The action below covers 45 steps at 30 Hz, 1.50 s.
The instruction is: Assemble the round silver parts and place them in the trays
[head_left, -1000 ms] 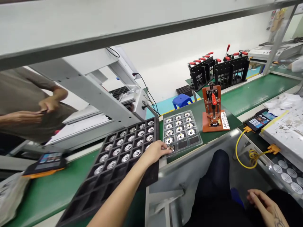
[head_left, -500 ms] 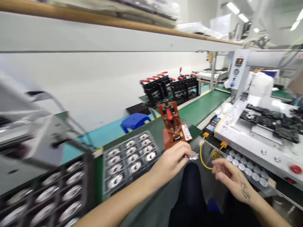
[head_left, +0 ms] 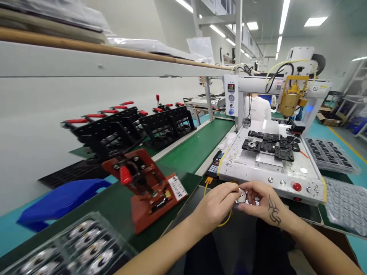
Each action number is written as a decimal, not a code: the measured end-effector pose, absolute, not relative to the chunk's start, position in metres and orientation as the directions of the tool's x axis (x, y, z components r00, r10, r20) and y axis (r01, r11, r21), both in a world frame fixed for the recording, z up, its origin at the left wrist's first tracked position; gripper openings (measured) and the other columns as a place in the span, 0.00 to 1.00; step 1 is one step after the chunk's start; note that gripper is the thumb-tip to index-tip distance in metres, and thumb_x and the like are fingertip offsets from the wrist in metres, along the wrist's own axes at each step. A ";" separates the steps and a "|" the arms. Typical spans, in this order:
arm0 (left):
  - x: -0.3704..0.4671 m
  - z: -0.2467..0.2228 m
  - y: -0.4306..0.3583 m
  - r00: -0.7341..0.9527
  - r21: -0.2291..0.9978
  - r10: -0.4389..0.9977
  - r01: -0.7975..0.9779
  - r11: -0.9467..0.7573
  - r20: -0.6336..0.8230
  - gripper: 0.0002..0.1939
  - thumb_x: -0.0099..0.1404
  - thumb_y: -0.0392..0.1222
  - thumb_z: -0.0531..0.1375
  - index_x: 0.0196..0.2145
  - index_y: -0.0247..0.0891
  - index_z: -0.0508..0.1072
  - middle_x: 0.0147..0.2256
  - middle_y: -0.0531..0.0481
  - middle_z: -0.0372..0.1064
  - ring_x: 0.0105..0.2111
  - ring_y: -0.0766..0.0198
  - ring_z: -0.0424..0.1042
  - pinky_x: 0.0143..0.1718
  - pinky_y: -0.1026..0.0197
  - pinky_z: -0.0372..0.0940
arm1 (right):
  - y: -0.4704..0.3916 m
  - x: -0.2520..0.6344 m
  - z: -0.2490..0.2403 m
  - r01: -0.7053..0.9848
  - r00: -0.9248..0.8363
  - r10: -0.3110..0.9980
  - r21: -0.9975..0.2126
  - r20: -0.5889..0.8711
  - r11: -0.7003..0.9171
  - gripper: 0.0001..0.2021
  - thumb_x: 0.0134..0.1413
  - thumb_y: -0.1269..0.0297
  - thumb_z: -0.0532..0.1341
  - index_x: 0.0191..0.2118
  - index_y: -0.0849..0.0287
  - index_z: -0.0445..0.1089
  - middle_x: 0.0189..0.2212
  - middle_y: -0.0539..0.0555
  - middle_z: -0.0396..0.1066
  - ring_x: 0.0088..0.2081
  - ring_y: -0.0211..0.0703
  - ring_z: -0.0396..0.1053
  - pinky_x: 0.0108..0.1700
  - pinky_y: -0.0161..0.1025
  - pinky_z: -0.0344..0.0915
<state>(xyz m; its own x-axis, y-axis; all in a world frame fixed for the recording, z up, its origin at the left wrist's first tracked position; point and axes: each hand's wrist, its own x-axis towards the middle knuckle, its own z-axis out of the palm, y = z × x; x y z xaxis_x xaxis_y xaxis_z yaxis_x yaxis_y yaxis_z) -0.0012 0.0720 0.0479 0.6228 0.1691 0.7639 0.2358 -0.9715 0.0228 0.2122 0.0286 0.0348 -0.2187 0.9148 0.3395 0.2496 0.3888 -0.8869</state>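
A small round shiny metal part (head_left: 242, 196) with a pale face is held between my two hands, above my lap. My left hand (head_left: 214, 206) is closed, its fingertips pressed to the part's left side. From the right, my right hand (head_left: 265, 202) is closed round its edge with thumb and fingers. What the part is for cannot be made out, and my fingers hide some of it. To the left of my hands stands a red-brown clamp fixture (head_left: 151, 191) with a red handle and a white label.
A white bench machine (head_left: 243, 168) carrying black fixtures (head_left: 269, 145) stands ahead. Clear trays of round metal parts (head_left: 100, 225) lie at lower left, beside a blue stool (head_left: 60, 202). Black racks with red-handled clamps (head_left: 114, 130) line the green belt (head_left: 195, 147). A person in white (head_left: 258, 109) is behind the machine.
My view has swung to the right. My left hand has carried the round metal part over to my right hand, which has closed on it too.
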 end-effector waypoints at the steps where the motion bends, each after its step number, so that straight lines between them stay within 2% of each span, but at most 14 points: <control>1: 0.006 0.047 0.075 0.631 0.032 0.165 0.218 -0.975 0.758 0.09 0.78 0.30 0.54 0.46 0.36 0.73 0.42 0.40 0.78 0.41 0.57 0.79 0.45 0.56 0.77 | 0.029 0.220 0.034 0.275 -0.204 0.923 -0.886 0.326 0.374 0.19 0.55 0.56 0.75 0.50 0.56 0.78 0.29 0.47 0.70 0.29 0.38 0.66 0.33 0.37 0.67; 3: 0.021 0.048 0.087 0.661 0.092 0.198 0.192 -0.977 0.723 0.10 0.78 0.31 0.54 0.49 0.38 0.73 0.44 0.41 0.77 0.44 0.57 0.79 0.47 0.56 0.77 | 0.030 0.237 0.034 0.335 -0.152 0.941 -0.880 0.302 0.337 0.19 0.54 0.56 0.75 0.49 0.57 0.78 0.28 0.47 0.69 0.29 0.39 0.66 0.33 0.37 0.65; 6: 0.043 0.062 0.126 0.689 0.287 0.354 0.215 -0.933 0.632 0.16 0.76 0.37 0.59 0.60 0.41 0.69 0.53 0.40 0.75 0.54 0.53 0.77 0.56 0.51 0.74 | 0.031 0.266 0.041 0.429 0.002 0.953 -0.861 0.303 0.273 0.19 0.54 0.56 0.74 0.48 0.58 0.77 0.27 0.47 0.68 0.29 0.40 0.66 0.32 0.38 0.65; 8: 0.057 0.080 0.166 0.671 0.420 0.495 0.289 -0.860 0.552 0.20 0.75 0.42 0.60 0.62 0.41 0.68 0.58 0.39 0.73 0.59 0.50 0.73 0.62 0.47 0.70 | 0.031 0.285 0.050 0.475 0.096 0.939 -0.844 0.330 0.248 0.19 0.55 0.54 0.73 0.49 0.58 0.77 0.27 0.48 0.68 0.29 0.42 0.66 0.33 0.39 0.65; 10: 0.072 0.098 0.211 0.659 0.511 0.643 0.425 -0.747 0.391 0.21 0.74 0.43 0.60 0.62 0.39 0.69 0.61 0.38 0.71 0.63 0.48 0.69 0.65 0.45 0.65 | 0.028 0.300 0.061 0.512 0.153 0.916 -0.822 0.371 0.247 0.19 0.57 0.53 0.72 0.50 0.58 0.77 0.27 0.48 0.68 0.29 0.42 0.67 0.33 0.40 0.66; 14: 0.096 0.117 0.279 0.726 0.524 0.659 0.490 -0.697 0.197 0.36 0.59 0.48 0.71 0.63 0.35 0.72 0.62 0.35 0.72 0.61 0.42 0.72 0.61 0.47 0.67 | 0.010 0.320 0.072 0.567 0.201 0.883 -0.785 0.425 0.249 0.20 0.57 0.52 0.72 0.52 0.56 0.76 0.28 0.49 0.70 0.30 0.43 0.68 0.34 0.40 0.68; 19: 0.114 0.114 0.306 0.767 0.500 0.638 0.531 -0.684 0.059 0.25 0.53 0.52 0.72 0.47 0.38 0.82 0.53 0.43 0.79 0.53 0.46 0.77 0.53 0.54 0.69 | -0.012 0.337 0.068 0.551 0.281 0.853 -0.802 0.440 0.232 0.21 0.60 0.51 0.70 0.54 0.55 0.76 0.27 0.48 0.68 0.28 0.42 0.68 0.33 0.39 0.69; 22: 0.121 0.115 0.309 0.763 0.484 0.645 0.553 -0.678 0.032 0.22 0.47 0.50 0.73 0.40 0.39 0.83 0.40 0.47 0.81 0.42 0.49 0.79 0.44 0.56 0.70 | 0.001 0.342 0.072 0.578 0.271 0.856 -0.785 0.441 0.222 0.22 0.60 0.49 0.70 0.54 0.57 0.75 0.27 0.48 0.68 0.29 0.43 0.68 0.35 0.40 0.69; 25: 0.124 0.124 0.305 0.754 0.491 0.651 0.536 -0.687 0.087 0.19 0.44 0.46 0.73 0.36 0.38 0.81 0.36 0.49 0.79 0.38 0.51 0.78 0.42 0.57 0.70 | 0.039 0.340 0.081 0.620 0.226 0.859 -0.748 0.459 0.236 0.22 0.61 0.47 0.69 0.52 0.58 0.73 0.29 0.48 0.68 0.31 0.44 0.68 0.35 0.40 0.68; 29: 0.114 0.141 0.291 0.683 0.539 0.663 0.450 -0.712 0.307 0.20 0.57 0.48 0.69 0.45 0.36 0.78 0.50 0.42 0.78 0.50 0.49 0.75 0.54 0.53 0.68 | 0.115 0.329 0.092 0.744 0.091 0.875 -0.617 0.475 0.257 0.17 0.61 0.52 0.68 0.47 0.60 0.74 0.34 0.52 0.70 0.35 0.44 0.68 0.38 0.40 0.67; 32: 0.098 0.152 0.271 0.612 0.567 0.669 0.398 -0.721 0.422 0.21 0.63 0.49 0.66 0.51 0.35 0.75 0.53 0.39 0.76 0.51 0.51 0.74 0.56 0.51 0.68 | 0.171 0.317 0.098 0.789 -0.009 0.903 -0.552 0.429 0.270 0.15 0.53 0.57 0.73 0.42 0.60 0.77 0.39 0.54 0.73 0.41 0.47 0.69 0.44 0.40 0.66; 37: 0.057 0.161 0.228 0.540 0.588 0.653 0.319 -0.743 0.531 0.17 0.64 0.46 0.67 0.48 0.38 0.74 0.50 0.43 0.76 0.46 0.55 0.75 0.51 0.51 0.72 | 0.225 0.305 0.101 0.841 -0.108 0.962 -0.494 0.250 0.222 0.16 0.47 0.55 0.77 0.35 0.62 0.81 0.30 0.52 0.74 0.34 0.44 0.70 0.38 0.37 0.64; 40: 0.028 0.156 0.205 0.528 0.594 0.643 0.291 -0.750 0.554 0.15 0.64 0.44 0.67 0.48 0.40 0.74 0.49 0.44 0.75 0.46 0.56 0.75 0.52 0.49 0.71 | 0.233 0.305 0.100 0.860 -0.158 0.972 -0.460 0.173 0.221 0.15 0.49 0.53 0.76 0.34 0.61 0.82 0.25 0.50 0.73 0.29 0.43 0.70 0.34 0.36 0.63; 45: -0.002 0.143 0.177 0.517 0.590 0.638 0.283 -0.756 0.570 0.16 0.65 0.41 0.66 0.50 0.40 0.74 0.51 0.45 0.75 0.50 0.55 0.74 0.56 0.47 0.70 | 0.234 0.301 0.099 0.882 -0.177 0.964 -0.401 0.200 0.245 0.17 0.58 0.48 0.71 0.38 0.59 0.85 0.30 0.55 0.79 0.35 0.47 0.74 0.40 0.38 0.66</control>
<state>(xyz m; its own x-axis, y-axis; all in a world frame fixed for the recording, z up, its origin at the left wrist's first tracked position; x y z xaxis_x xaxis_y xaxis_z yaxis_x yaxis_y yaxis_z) -0.0019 0.1767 0.1431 0.5170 0.6384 0.5703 0.2831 -0.7562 0.5899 0.3009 0.2335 0.0992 -0.1770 0.9637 0.1998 0.8824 0.2453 -0.4014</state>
